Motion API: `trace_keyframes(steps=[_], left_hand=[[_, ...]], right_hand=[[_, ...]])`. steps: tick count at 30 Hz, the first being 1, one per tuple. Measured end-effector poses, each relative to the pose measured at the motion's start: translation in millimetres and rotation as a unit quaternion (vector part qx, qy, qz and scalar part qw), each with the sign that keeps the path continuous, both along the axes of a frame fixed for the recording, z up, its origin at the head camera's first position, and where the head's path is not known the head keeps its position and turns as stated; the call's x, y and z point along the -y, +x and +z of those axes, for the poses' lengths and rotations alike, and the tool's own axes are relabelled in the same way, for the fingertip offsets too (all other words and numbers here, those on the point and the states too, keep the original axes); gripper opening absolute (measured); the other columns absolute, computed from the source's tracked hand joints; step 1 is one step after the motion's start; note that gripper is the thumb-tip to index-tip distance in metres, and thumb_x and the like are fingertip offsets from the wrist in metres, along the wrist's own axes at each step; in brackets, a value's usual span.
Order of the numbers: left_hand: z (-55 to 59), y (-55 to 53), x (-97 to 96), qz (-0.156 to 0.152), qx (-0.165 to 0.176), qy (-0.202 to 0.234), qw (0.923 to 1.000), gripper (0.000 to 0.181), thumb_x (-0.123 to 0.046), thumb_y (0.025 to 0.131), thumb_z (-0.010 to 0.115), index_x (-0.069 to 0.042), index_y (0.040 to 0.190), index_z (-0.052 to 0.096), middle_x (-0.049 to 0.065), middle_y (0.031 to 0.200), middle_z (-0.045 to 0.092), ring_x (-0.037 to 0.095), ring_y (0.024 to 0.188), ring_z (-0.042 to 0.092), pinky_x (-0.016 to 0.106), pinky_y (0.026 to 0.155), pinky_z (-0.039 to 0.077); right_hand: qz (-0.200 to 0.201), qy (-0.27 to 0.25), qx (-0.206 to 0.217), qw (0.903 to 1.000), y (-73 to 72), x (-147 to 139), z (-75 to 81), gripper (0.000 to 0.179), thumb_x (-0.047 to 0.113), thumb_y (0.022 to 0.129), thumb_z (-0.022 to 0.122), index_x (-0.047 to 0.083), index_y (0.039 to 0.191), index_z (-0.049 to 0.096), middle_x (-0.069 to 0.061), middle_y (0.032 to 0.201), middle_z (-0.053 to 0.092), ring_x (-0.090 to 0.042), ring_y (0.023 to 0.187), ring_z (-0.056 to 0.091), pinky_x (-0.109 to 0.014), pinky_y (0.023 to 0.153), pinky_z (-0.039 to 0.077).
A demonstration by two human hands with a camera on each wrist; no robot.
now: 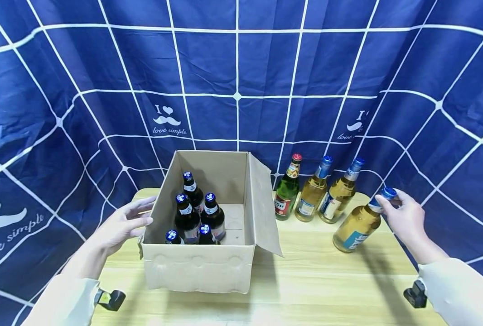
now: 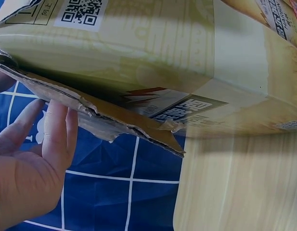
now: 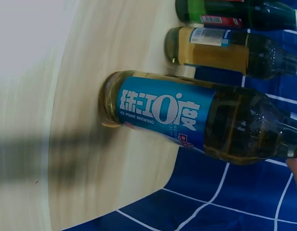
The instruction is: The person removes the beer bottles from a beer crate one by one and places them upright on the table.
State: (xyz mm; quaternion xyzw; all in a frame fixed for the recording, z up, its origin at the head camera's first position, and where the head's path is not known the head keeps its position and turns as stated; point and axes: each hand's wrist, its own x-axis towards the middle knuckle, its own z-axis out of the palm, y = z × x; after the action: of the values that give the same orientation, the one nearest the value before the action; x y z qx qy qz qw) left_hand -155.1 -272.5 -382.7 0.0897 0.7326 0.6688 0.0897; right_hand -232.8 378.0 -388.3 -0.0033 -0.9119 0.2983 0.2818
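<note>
At the right of the head view, my right hand (image 1: 406,217) pinches the neck of a clear amber beer bottle (image 1: 356,228) with a blue cap. This bottle leans to the right; its blue label (image 3: 160,110) faces the right wrist camera. My left hand (image 1: 121,224) is at the left side of an open cardboard box (image 1: 198,267). In the left wrist view, its fairly straight fingers (image 2: 57,130) touch the box's torn side flap (image 2: 97,113). Several dark bottles (image 1: 188,222) with blue caps stand inside the box, mostly towards its left; the front wall hides their lower parts.
Right of the box stand a green bottle (image 1: 287,190) with a red cap and two amber bottles (image 1: 311,194) with blue caps. The box's right flap (image 1: 264,203) sticks out towards them. A blue checked cloth (image 1: 266,63) hangs behind the wooden table (image 1: 306,290).
</note>
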Motion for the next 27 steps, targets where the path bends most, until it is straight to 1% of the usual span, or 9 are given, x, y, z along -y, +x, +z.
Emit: trace_keyframes(steps=[2, 9, 12, 15, 18, 20, 21, 24, 27], left_hand=[[-0.1, -0.3, -0.5, -0.002, -0.003, 0.001, 1.0, 0.059, -0.003, 0.095, 0.055, 0.008, 0.145, 0.025, 0.026, 0.141, 0.036, 0.014, 0.105, 0.06, 0.033, 0.081, 0.051], [1.1, 0.7, -1.0, 0.0, -0.003, -0.008, 1.0, 0.06, -0.004, 0.095, 0.054, 0.008, 0.145, 0.024, 0.031, 0.142, 0.031, 0.012, 0.105, 0.059, 0.032, 0.081, 0.051], [1.4, 0.6, -1.6, 0.001, 0.002, -0.011, 0.9999, 0.06, -0.005, 0.095, 0.054, 0.008, 0.145, 0.024, 0.032, 0.143, 0.029, 0.011, 0.104, 0.059, 0.032, 0.081, 0.05], [1.2, 1.2, -0.8, 0.001, 0.006, -0.004, 1.0, 0.061, -0.004, 0.095, 0.054, 0.009, 0.146, 0.023, 0.033, 0.143, 0.027, 0.012, 0.105, 0.059, 0.032, 0.081, 0.051], [0.7, 0.7, -0.4, 0.001, 0.004, -0.003, 1.0, 0.061, -0.004, 0.095, 0.054, 0.009, 0.145, 0.023, 0.033, 0.143, 0.028, 0.013, 0.106, 0.059, 0.032, 0.082, 0.051], [0.5, 0.0, -0.4, 0.003, 0.002, -0.005, 1.0, 0.06, -0.004, 0.095, 0.054, 0.009, 0.145, 0.023, 0.032, 0.143, 0.029, 0.012, 0.106, 0.059, 0.032, 0.082, 0.05], [0.4, -0.3, -0.5, 0.004, 0.001, -0.007, 1.0, 0.06, -0.005, 0.095, 0.054, 0.009, 0.145, 0.024, 0.032, 0.143, 0.03, 0.011, 0.106, 0.058, 0.032, 0.082, 0.05], [-0.1, -1.1, -0.9, 0.006, 0.001, -0.011, 0.9999, 0.061, -0.006, 0.095, 0.055, 0.008, 0.145, 0.025, 0.032, 0.143, 0.03, 0.01, 0.106, 0.058, 0.032, 0.082, 0.05], [-0.5, -0.8, -0.8, 0.006, 0.001, -0.013, 0.9999, 0.061, -0.006, 0.094, 0.055, 0.008, 0.145, 0.025, 0.032, 0.143, 0.029, 0.01, 0.106, 0.058, 0.033, 0.083, 0.049]], right_hand=[[-0.002, -0.002, 0.001, 1.0, -0.4, -0.8, -1.5, 0.032, 0.021, 0.089, 0.068, -0.006, 0.105, 0.063, -0.027, 0.087, 0.066, 0.021, 0.064, 0.038, -0.024, 0.062, 0.035], [-0.005, -0.005, 0.0, 1.0, -5.4, -2.2, -3.1, 0.033, 0.021, 0.089, 0.068, -0.007, 0.105, 0.063, -0.028, 0.088, 0.066, 0.023, 0.064, 0.037, -0.024, 0.062, 0.034], [-0.006, -0.016, 0.018, 0.9997, -7.8, -3.2, -2.2, 0.037, 0.023, 0.089, 0.068, -0.008, 0.107, 0.062, -0.027, 0.087, 0.066, 0.022, 0.06, 0.04, -0.017, 0.062, 0.036], [-0.002, -0.046, 0.051, 0.9976, -10.1, -2.1, -0.2, 0.044, 0.025, 0.09, 0.067, -0.011, 0.113, 0.058, -0.017, 0.083, 0.067, 0.02, 0.059, 0.043, -0.01, 0.06, 0.037], [-0.009, -0.112, 0.084, 0.9901, -8.3, 3.7, 0.8, 0.053, 0.027, 0.09, 0.066, -0.012, 0.123, 0.052, 0.005, 0.084, 0.062, 0.019, 0.067, 0.046, -0.006, 0.062, 0.039], [-0.029, -0.179, 0.1, 0.9784, -4.5, 11.9, 0.1, 0.06, 0.026, 0.089, 0.067, -0.01, 0.132, 0.046, 0.01, 0.094, 0.059, 0.014, 0.08, 0.052, -0.006, 0.069, 0.041], [-0.041, -0.229, 0.103, 0.9671, -2.3, 17.6, -0.6, 0.062, 0.024, 0.088, 0.068, -0.007, 0.136, 0.044, 0.01, 0.098, 0.058, 0.01, 0.087, 0.054, -0.006, 0.073, 0.041], [-0.069, -0.374, 0.087, 0.9208, 6.5, 36.4, -4.8, 0.068, 0.016, 0.087, 0.069, 0.0, 0.144, 0.036, 0.0, 0.122, 0.055, -0.003, 0.112, 0.052, -0.009, 0.086, 0.039], [-0.081, -0.469, 0.061, 0.8772, 15.7, 56.2, -12.5, 0.072, 0.01, 0.086, 0.069, 0.007, 0.148, 0.03, -0.011, 0.143, 0.039, -0.013, 0.127, 0.04, -0.013, 0.096, 0.033]])
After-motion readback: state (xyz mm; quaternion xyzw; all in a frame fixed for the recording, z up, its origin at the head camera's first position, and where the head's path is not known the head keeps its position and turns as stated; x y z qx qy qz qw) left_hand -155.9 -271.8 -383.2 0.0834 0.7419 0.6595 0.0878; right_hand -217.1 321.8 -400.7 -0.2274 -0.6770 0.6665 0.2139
